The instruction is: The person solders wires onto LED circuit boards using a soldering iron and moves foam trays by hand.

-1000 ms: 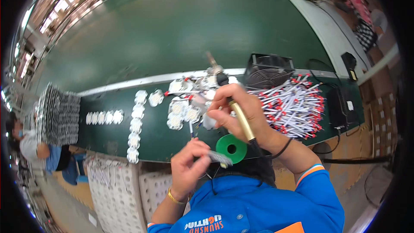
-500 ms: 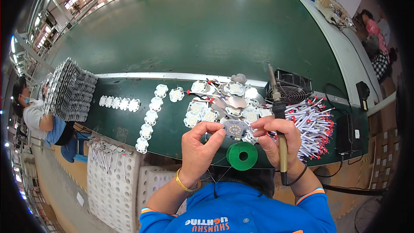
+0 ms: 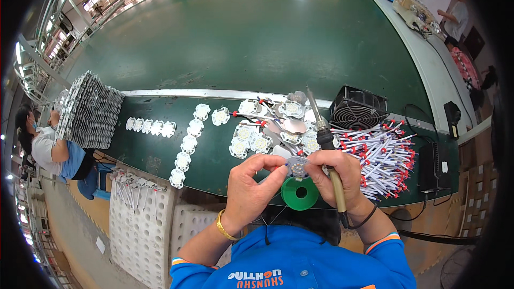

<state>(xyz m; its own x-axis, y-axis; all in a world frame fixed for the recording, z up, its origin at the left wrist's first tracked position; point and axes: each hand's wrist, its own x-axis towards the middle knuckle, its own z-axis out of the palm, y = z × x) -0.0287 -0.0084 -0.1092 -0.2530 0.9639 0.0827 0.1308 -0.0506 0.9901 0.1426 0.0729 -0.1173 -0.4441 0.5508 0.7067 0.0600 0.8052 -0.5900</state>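
A round LED circuit board [image 3: 297, 166] is held tilted between my two hands over the table's near edge. My left hand [image 3: 252, 181] is closed, with thumb and forefinger pinching the board's left edge. At its right edge, the fingertips of my right hand [image 3: 338, 174] grip the board too. That same hand holds a soldering iron [image 3: 337, 190], its metal tip pointing up and away. Just below the board sits a green spool of solder wire [image 3: 300, 194], partly hidden by my fingers. Beyond lies a heap of LED boards [image 3: 259, 143], some with wires.
White wires with red ends [image 3: 383, 160] pile up on the right, before a black fan [image 3: 358, 108]. LED boards [image 3: 188, 144] form rows at left, near a tall stack of boards [image 3: 90, 109]. A co-worker [image 3: 51, 147] sits far left. Perforated white foam [image 3: 140, 225] stands below the table.
My right hand has moved left and closed onto the board's edge, bringing the soldering iron along. The board has shifted slightly right and nearer, and now tilts more.
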